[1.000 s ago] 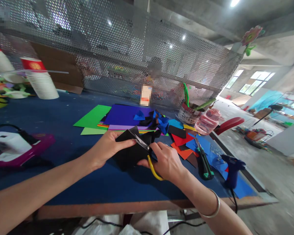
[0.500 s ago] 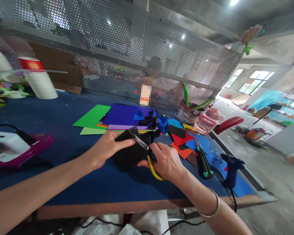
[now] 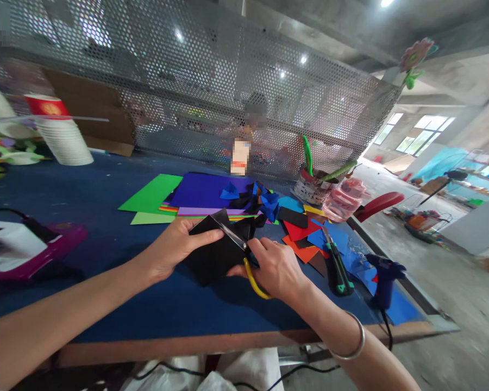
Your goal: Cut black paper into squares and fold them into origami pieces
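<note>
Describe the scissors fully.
The scissors have yellow handle loops and slim metal blades. The right hand grips the handles, and the blades slant up-left across the black paper, which the left hand pinches at its upper edge. They are held above the blue table. How far the blades are parted is unclear.

Perforated metal screen (image 3: pixel 212 92), blue table (image 3: pixel 85 190), concrete floor (image 3: pixel 464 304), bright windows (image 3: pixel 426 133)
</note>
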A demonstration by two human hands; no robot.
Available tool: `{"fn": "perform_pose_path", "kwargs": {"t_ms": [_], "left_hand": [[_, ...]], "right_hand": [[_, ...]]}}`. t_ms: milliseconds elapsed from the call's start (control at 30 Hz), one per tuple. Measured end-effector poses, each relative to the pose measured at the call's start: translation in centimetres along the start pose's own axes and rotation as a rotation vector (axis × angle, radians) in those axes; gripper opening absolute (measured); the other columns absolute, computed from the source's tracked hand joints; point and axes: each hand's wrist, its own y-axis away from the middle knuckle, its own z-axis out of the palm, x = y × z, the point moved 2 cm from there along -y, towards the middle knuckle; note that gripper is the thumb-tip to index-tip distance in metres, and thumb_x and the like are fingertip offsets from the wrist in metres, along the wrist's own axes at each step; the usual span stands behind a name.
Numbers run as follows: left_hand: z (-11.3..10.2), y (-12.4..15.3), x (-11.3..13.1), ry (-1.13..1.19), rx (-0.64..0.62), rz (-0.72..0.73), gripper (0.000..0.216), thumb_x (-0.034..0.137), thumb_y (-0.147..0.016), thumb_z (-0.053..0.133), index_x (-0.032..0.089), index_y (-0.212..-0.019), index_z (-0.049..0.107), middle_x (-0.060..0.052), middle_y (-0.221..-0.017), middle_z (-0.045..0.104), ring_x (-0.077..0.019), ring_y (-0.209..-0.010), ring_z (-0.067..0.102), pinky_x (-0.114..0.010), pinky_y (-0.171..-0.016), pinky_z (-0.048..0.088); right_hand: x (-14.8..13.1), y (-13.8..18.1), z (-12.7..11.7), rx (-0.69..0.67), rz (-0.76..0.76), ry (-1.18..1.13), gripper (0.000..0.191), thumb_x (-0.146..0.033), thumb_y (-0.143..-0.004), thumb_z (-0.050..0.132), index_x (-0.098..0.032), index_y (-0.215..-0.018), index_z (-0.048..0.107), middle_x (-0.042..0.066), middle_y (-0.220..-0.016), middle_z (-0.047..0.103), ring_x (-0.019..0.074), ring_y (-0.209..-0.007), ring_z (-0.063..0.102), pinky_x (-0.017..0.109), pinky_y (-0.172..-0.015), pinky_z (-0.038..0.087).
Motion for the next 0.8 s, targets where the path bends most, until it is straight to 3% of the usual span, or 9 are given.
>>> {"fn": "perform_pose_path", "kwargs": {"t_ms": [300,533,800], "left_hand": [[-0.17,-0.12,-0.32,-0.06,-0.003,0.022,0.04,0.052,-0.052,0.094,0.021,-0.077,0.086,-0.003,-0.074,0.082,-0.02,-0.066,0.068,-0.027,-0.065,0.049],[0.02,0.24,-0.23,-0.103,0.001,0.099,0.039,0.051,-0.058,0.091,0.02,-0.08,0.085,-0.003,-0.08,0.083,-0.024,-0.08,0.069,-0.032,-0.079,0.05],[0.06,0.44,-0.17,-0.106,-0.007,0.125,0.034,0.047,-0.06,0.094,0.019,-0.075,0.081,0.0,-0.075,0.078,-0.0209,-0.076,0.064,-0.029,-0.075,0.047]], "right_hand": [[-0.48,-0.16,-0.54,-0.086,0.052,-0.013,0.071,-0.087,-0.091,0.065,-0.018,-0.096,0.075,0.005,-0.077,0.071,0.0192,-0.064,0.066,0.03,-0.055,0.027],[-0.7,-0.32,-0.9,-0.072,0.043,-0.028,0.074,-0.09,-0.091,0.061,-0.018,-0.101,0.075,0.007,-0.086,0.072,0.0236,-0.078,0.072,0.031,-0.059,0.035],[-0.8,-0.24,-0.62,-0.05,0.058,0.014,0.076,-0.092,-0.091,0.059,-0.018,-0.101,0.075,0.008,-0.085,0.072,0.0229,-0.077,0.072,0.031,-0.056,0.032]]}}
